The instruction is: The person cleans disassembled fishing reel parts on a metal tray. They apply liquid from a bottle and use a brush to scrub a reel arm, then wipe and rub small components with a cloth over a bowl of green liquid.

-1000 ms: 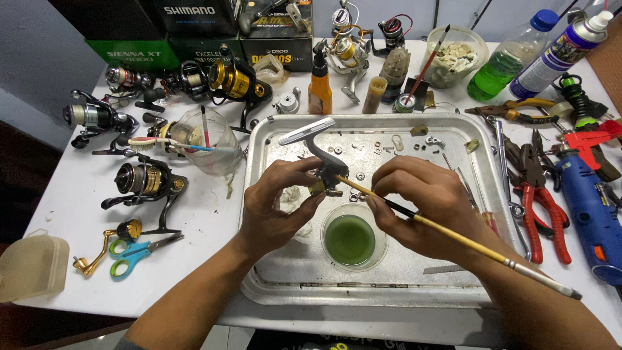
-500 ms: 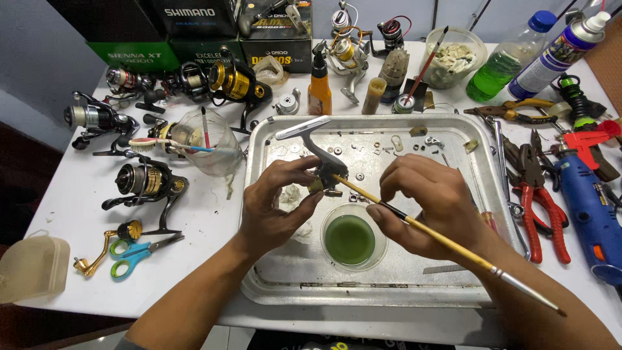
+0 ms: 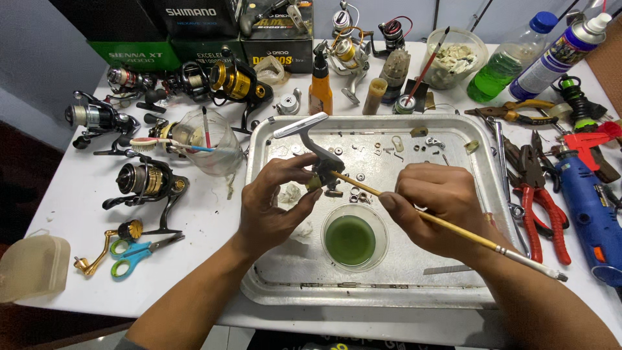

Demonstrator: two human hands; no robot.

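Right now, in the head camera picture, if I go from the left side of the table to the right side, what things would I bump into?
Beige box → scissors → left hand holding a reel part → green cup → right hand with a brush → red pliers → blue tool.

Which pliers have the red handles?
The big pliers lying right of the metal tray, beside the blue rotary tool. The smaller pliers farther back have yellow handles.

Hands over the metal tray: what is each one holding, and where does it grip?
The left hand grips the dark fishing-reel body at its lower end; the right hand pinches the long wooden-handled paintbrush mid-shaft.
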